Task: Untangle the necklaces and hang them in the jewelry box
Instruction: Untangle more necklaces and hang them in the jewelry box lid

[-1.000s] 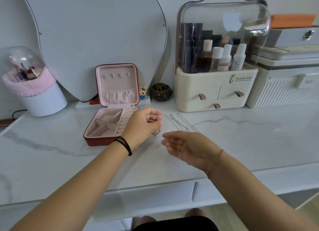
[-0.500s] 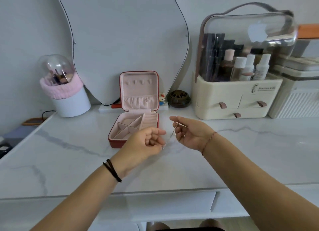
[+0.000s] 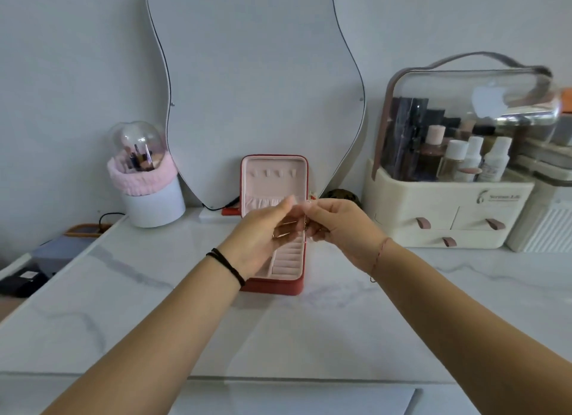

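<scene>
Hands [image 3: 263, 232] [image 3: 337, 225] meeting over open jewelry box [image 3: 278, 179], each grip seemingly pinching blurred necklace [image 3: 286, 233], mirror [image 3: 253, 83] behind

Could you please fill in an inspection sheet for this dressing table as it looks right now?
Surface: white marble-look tabletop, bare in front.
Job's things: red jewelry box with pink lining, open, lid upright; thin necklace chain between both hands.
Clutter: white brush holder with pink band; cream cosmetics organiser with clear lid.
Hands: left hand and right hand pinch the chain above the box.
Cables: black cable at the left rear.
Surroundings: wavy frameless mirror against the wall.
</scene>
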Demonstrator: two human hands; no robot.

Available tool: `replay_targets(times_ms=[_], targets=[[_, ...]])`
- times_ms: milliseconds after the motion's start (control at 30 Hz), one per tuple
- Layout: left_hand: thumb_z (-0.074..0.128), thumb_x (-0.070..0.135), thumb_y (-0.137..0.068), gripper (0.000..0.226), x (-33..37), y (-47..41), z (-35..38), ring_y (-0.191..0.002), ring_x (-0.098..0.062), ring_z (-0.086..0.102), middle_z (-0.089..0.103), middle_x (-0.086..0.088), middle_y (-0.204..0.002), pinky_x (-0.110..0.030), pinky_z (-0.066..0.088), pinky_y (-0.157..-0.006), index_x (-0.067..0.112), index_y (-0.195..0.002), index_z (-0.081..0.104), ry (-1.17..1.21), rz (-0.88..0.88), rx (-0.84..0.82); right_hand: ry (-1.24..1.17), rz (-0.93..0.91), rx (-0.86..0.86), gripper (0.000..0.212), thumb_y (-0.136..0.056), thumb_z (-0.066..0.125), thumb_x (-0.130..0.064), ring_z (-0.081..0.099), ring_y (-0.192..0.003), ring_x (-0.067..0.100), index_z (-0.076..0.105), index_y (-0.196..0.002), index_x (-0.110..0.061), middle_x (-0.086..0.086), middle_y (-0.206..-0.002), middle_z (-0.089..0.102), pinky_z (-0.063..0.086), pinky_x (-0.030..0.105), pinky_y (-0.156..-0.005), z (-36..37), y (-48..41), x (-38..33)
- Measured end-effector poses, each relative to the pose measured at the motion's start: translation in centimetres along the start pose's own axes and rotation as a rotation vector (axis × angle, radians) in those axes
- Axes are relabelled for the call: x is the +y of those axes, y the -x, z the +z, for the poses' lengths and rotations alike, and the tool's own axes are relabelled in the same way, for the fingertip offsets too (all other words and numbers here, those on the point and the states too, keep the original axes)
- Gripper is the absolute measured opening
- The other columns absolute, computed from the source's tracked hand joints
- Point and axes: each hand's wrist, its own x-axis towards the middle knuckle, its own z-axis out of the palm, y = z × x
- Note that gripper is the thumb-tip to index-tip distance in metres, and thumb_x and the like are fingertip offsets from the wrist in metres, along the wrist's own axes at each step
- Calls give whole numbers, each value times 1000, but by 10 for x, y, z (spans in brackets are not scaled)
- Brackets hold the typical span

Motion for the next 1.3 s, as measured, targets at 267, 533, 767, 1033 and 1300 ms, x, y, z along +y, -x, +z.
replay_targets(times_ms=[267, 533, 767, 1033, 1300], targets=[[59, 22, -89, 14, 17, -15, -7, -83, -12, 65, 71, -1, -86, -23, 48, -75, 16, -95, 70, -38, -10, -12, 382, -91, -10, 30, -93, 58, -21, 44, -51, 5, 68, -65, -21, -3, -57, 56, 40, 16, -54, -4, -8, -11], [57, 16, -90, 12, 19, -17, -15, -59, -6, 58, 65, 6, -63, -20, 48, -68, 12, -92, 69, -189, 20, -65, 313, -48, 24, 19, -91, 61, -16, 35, -45, 5, 71, -75, -12, -8, -48, 48, 33, 15, -50, -11, -21, -21], [59, 16, -88, 13, 35, -30, -32, -59, -7, 49, 55, 5, -59, -18, 48, -65, 8, -95, 68, -223, 30, -53, 6, -27, -19, 29, -96, 50, -19, 55, -66, 11, 64, -72, -9, -1, -69, 62, 46, 25, -74, -14, -43, -38], [50, 15, -95, 16, 61, -56, -46, -64, -13, 60, 58, 0, -70, -23, 53, -69, 10, -85, 61, -204, 107, -6, -278, 123, -5, 15, -95, 51, -11, 54, -51, 13, 59, -84, -4, 12, -73, 61, 51, 25, -54, -8, -73, -45], [63, 17, -88, 9, 60, -94, -69, -52, -8, 42, 50, 12, -47, -20, 46, -57, 9, -86, 67, -260, 170, 197, -56, 59, -28, 12, -91, 60, -13, 35, -45, 7, 63, -81, -8, 1, -60, 41, 32, 18, -46, 13, -117, -17]])
